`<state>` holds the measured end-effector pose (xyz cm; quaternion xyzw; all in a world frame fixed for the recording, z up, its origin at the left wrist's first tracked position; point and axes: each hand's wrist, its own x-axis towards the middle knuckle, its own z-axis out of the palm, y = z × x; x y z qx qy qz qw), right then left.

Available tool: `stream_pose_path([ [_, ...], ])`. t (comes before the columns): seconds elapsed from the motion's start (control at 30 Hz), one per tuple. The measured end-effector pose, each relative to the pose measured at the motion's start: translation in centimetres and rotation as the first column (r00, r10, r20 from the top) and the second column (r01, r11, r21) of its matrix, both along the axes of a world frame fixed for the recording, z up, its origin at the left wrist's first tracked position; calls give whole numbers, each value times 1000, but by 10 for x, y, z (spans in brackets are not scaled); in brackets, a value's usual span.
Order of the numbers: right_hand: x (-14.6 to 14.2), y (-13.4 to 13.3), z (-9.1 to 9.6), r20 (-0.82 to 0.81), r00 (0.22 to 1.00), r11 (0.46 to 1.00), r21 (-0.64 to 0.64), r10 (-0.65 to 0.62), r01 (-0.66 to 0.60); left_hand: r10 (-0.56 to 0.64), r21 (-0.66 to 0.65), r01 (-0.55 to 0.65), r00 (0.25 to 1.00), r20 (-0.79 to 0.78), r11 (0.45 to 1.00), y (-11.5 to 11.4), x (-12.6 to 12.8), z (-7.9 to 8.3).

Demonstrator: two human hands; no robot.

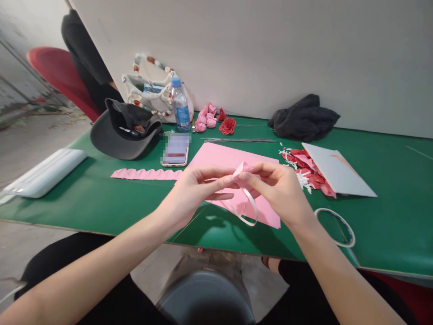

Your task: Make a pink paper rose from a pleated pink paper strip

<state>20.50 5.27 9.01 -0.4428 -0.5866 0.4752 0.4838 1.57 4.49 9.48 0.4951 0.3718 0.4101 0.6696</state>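
Note:
My left hand and my right hand meet above the green table, fingers pinched together on a small folded pink paper piece. A thin white strip curls down from it in a loop. Under the hands lies a pink paper sheet. A pink scalloped paper strip lies to the left of the sheet.
A black cap, phone, water bottle, beaded bag, pink and red paper roses, thin wires, dark cloth, red paper scraps, white card, tape ring, white case. Another person sits at back left.

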Motion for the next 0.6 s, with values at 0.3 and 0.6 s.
stream_pose_path([
  [0.3, 0, 0, -2, 51, 999, 998, 58, -3, 0, 17, 57, -13, 997, -70, 998, 0, -3, -1],
  [0.6, 3, 0, 2, 78, 992, 995, 6, 100, -101, 162, 171, -151, 985, -55, 974, 2, -2, -1],
])
